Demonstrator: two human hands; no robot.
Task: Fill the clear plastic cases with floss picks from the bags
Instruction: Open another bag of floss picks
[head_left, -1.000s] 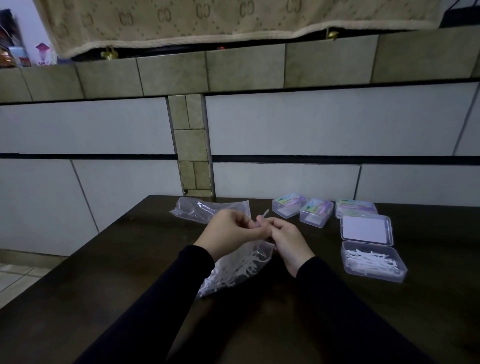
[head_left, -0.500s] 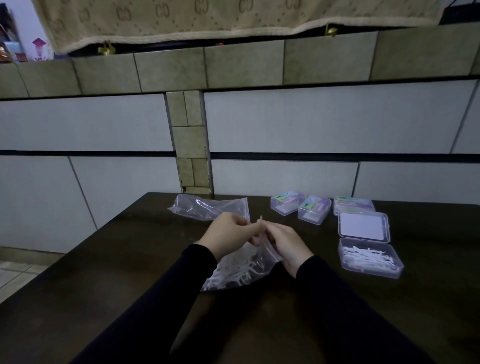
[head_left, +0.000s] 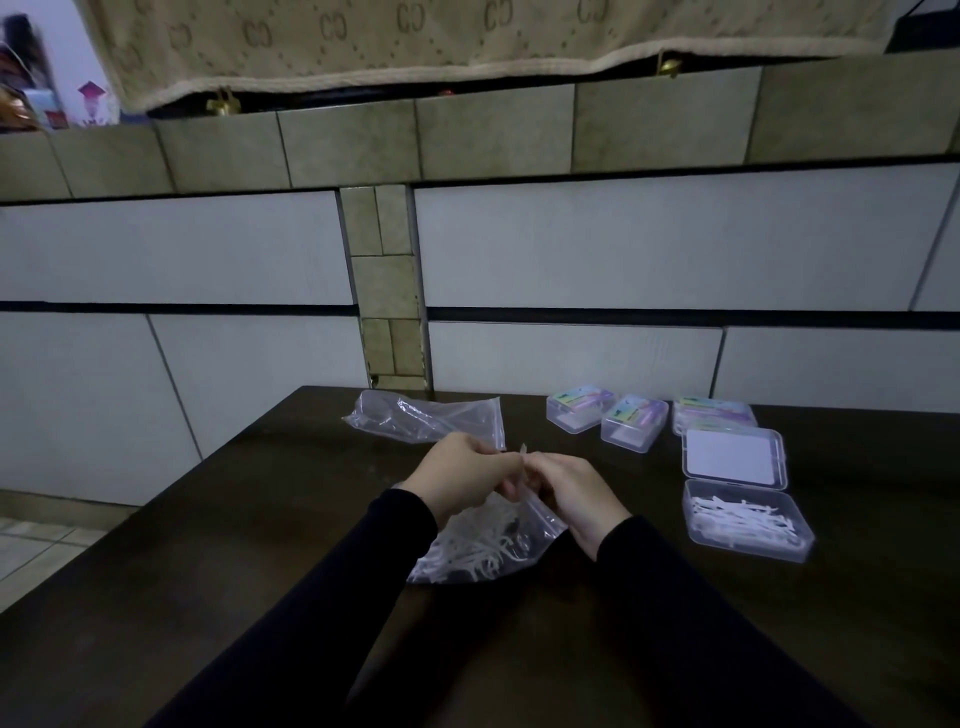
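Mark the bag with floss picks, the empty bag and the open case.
bag with floss picks (head_left: 483, 551): head view, on the lower part packed with white picks.
empty bag (head_left: 415, 418): head view, on its crumpled middle.
open case (head_left: 748, 551): head view, on the front wall of its tray.

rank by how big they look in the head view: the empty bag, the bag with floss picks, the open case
1. Open case, lid included
2. Empty bag and bag with floss picks: look alike, and hands hide part of the second, so unranked

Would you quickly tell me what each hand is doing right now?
Left hand: closed, pinching the top edge of the bag of floss picks.
Right hand: closed, pinching the same bag's top edge.
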